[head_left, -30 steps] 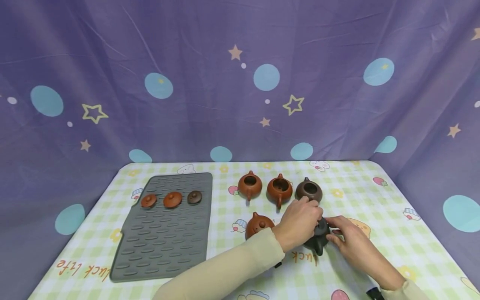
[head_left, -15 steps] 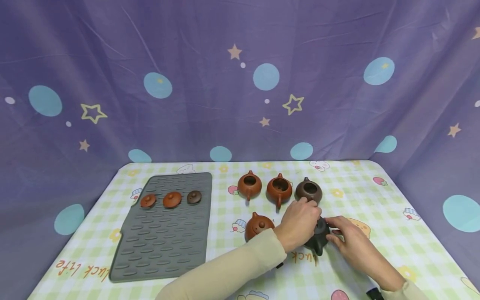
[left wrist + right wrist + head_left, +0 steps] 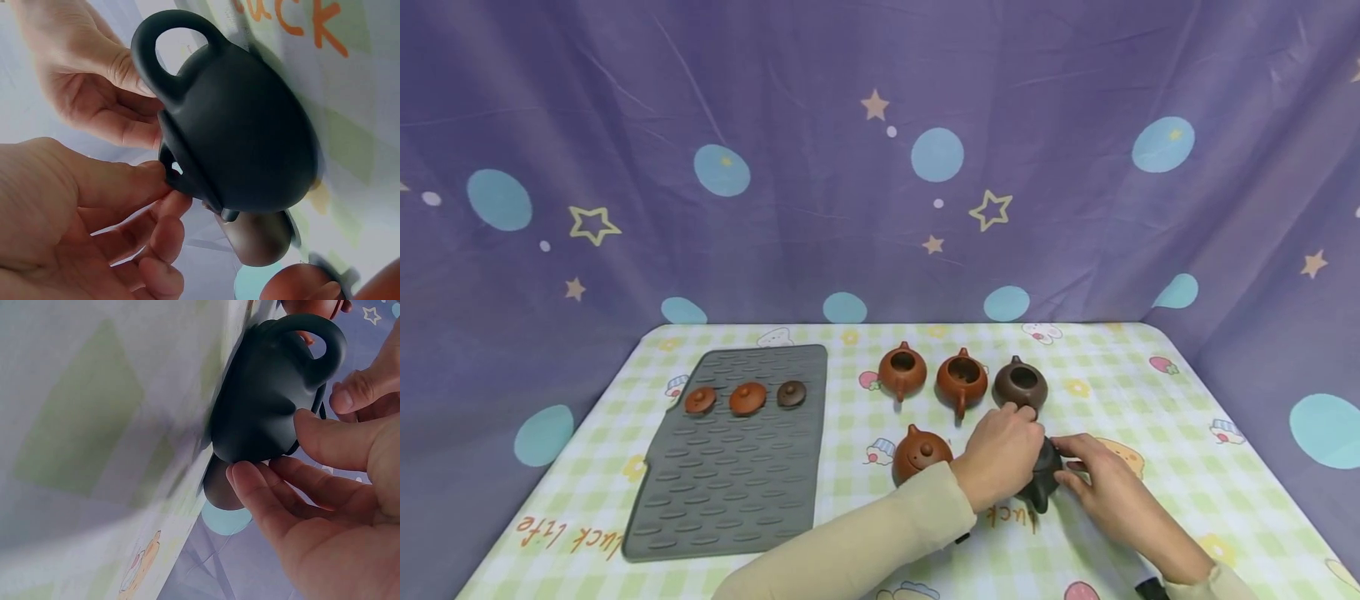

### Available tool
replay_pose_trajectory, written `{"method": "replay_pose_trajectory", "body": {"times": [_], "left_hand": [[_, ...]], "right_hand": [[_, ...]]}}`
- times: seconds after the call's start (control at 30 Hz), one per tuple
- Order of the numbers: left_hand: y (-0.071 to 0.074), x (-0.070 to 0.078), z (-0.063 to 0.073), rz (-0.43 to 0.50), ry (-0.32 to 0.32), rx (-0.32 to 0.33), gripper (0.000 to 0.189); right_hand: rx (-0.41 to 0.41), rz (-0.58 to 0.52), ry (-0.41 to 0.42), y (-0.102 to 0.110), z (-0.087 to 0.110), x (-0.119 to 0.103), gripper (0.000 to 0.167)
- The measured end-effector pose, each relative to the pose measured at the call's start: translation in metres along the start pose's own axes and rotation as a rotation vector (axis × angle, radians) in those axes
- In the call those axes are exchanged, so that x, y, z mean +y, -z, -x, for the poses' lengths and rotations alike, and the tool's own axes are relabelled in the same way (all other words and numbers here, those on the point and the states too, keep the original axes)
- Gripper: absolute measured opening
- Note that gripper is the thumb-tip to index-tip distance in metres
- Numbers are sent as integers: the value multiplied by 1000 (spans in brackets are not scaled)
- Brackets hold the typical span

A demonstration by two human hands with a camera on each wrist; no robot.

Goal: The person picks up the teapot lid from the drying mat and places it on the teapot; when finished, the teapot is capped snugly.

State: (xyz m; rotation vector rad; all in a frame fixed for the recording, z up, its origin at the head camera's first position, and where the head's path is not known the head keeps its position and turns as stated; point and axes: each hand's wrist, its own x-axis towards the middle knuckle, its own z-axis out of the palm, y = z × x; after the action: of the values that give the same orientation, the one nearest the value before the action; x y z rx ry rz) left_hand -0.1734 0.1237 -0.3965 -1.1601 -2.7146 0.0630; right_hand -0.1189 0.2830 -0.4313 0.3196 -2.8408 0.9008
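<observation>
A black teapot (image 3: 1043, 482) stands on the cloth at the right front, its handle toward the person. My left hand (image 3: 1002, 454) reaches over it. Thumb and fingertips pinch the bridge-shaped knob of its black lid (image 3: 189, 177), which lies over the pot's mouth. From the right side, my right hand (image 3: 1103, 487) holds the pot's body, thumb near the handle and fingers on the far side, as the right wrist view shows. The left hand mostly hides the lid in the head view. Left of the hands sits a lidded orange-brown teapot (image 3: 917, 457), partly behind the left sleeve.
Behind the hands stand three lidless teapots: a small reddish one (image 3: 902, 372), another reddish one (image 3: 962, 382) and a dark brown one (image 3: 1019, 386). A grey ridged mat (image 3: 730, 492) at left bears two reddish lids (image 3: 747, 399) and a dark brown lid (image 3: 791, 394).
</observation>
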Motion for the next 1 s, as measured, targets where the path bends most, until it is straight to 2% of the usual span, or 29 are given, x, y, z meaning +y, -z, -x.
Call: {"method": "replay_pose_trajectory", "body": {"times": [0.23,0.33,0.47,0.57,0.7,0.83,1.0], "left_hand": [[9,-7,11,89,-17,-50,22],[16,-13,17,123,-30,-51,22],[28,-26,28,165,-14,-23,21],[36,-42,43,212,6,25,21],[43,-71,65,276,49,92,22],[46,-98,86,356,109,107,24],[48,-128,107,408,172,120,25]], "right_hand": [[-27,2,-13,1,0,-1,40],[-26,13,-10,1,-1,-1,41],[4,25,28,2,-3,-2,41],[27,26,62,4,-6,-5,42],[35,48,62,8,-10,-10,43],[28,65,60,11,-14,-13,45],[36,50,116,10,-23,-21,46]]}}
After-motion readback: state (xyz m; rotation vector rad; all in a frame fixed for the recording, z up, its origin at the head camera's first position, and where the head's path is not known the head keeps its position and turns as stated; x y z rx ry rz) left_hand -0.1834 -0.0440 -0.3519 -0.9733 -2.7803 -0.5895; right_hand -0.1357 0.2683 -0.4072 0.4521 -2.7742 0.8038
